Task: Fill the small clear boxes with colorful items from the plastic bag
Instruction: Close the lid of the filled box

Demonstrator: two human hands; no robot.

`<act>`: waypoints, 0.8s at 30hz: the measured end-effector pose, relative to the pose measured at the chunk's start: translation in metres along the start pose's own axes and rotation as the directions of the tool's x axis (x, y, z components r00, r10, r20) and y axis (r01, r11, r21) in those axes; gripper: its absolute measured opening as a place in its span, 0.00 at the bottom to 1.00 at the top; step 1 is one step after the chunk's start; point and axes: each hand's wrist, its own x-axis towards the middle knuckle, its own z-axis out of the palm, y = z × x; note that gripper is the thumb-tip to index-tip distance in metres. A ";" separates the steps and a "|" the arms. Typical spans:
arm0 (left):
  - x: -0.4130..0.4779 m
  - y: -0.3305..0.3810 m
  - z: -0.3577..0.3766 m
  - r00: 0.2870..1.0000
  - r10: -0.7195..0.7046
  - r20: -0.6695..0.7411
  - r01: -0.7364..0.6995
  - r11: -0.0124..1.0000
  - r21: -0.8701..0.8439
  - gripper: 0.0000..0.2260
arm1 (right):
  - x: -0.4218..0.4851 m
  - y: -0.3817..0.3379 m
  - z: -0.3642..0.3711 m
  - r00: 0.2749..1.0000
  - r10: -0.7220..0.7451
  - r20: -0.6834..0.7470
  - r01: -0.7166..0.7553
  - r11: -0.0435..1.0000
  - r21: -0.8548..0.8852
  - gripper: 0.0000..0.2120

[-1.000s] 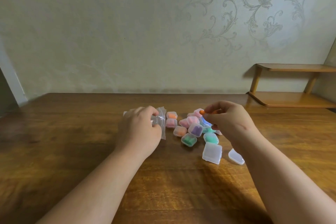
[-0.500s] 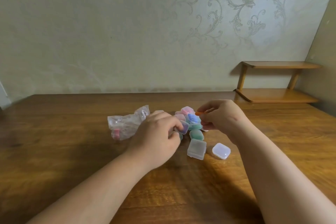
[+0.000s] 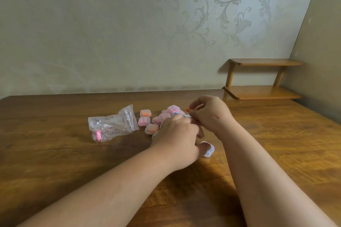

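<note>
Table [image 3: 55, 153] clutter could swallow the orange item [image 3: 188, 110] pinched in the right hand [image 3: 210, 114], boxes [image 3: 145, 113] at its nine o'clock; left hand's [image 3: 177, 134] grip is hidden.

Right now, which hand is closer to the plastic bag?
Left. The left hand sits right of the plastic bag, over the boxes; the right hand is farther right, pinching an orange item.
</note>
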 end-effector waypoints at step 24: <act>-0.022 -0.049 -0.037 0.928 -0.373 0.025 0.364 0.885 -0.289 0.20 | -0.012 -0.011 0.024 0.993 -0.120 -0.006 0.120 0.991 0.059 0.05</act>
